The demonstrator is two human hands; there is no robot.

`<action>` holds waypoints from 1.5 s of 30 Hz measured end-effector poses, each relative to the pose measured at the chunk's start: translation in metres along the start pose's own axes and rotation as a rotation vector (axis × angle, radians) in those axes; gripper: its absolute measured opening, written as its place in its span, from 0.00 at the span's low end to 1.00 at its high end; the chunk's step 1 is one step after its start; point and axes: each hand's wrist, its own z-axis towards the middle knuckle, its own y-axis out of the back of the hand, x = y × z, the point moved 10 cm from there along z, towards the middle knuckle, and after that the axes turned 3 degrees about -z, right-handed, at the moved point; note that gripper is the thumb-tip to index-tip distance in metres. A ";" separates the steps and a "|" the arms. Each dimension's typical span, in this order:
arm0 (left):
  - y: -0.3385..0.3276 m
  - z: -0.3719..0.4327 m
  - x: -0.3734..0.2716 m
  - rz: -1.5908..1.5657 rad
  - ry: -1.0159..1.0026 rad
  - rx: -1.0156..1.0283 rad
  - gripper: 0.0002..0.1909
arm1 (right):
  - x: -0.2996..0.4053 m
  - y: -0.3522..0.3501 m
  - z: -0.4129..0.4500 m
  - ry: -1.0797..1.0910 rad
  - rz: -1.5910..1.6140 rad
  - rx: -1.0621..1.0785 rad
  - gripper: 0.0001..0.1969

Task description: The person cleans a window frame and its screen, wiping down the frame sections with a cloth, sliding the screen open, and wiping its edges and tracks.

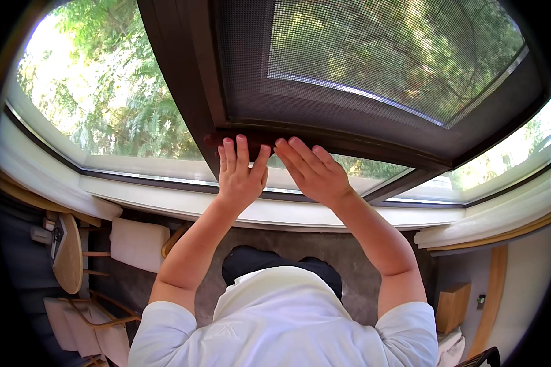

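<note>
Both my hands are raised side by side at the lower rail (349,147) of a dark window sash. My left hand (241,169) has its fingers spread, with the fingertips on or just in front of the rail. Beside it, my right hand (314,169) lies nearly flat with its fingers angled up to the left. The two index fingertips are close together. Neither hand shows anything held, though the undersides of the fingers are hidden. Above them a mesh insect screen (243,91) fills the sash, which is tilted away from the dark window frame (179,69).
A white sill (165,199) runs below the window. White curtains (50,183) hang at the left. Lower left are a cream upholstered chair (135,243), a round wooden table (69,261) and an armchair (82,321). A wooden box-like piece (453,307) stands at right.
</note>
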 end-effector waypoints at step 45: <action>-0.053 0.061 -0.187 -0.144 0.013 0.144 0.36 | -0.138 0.020 -0.148 -0.040 0.091 0.077 0.21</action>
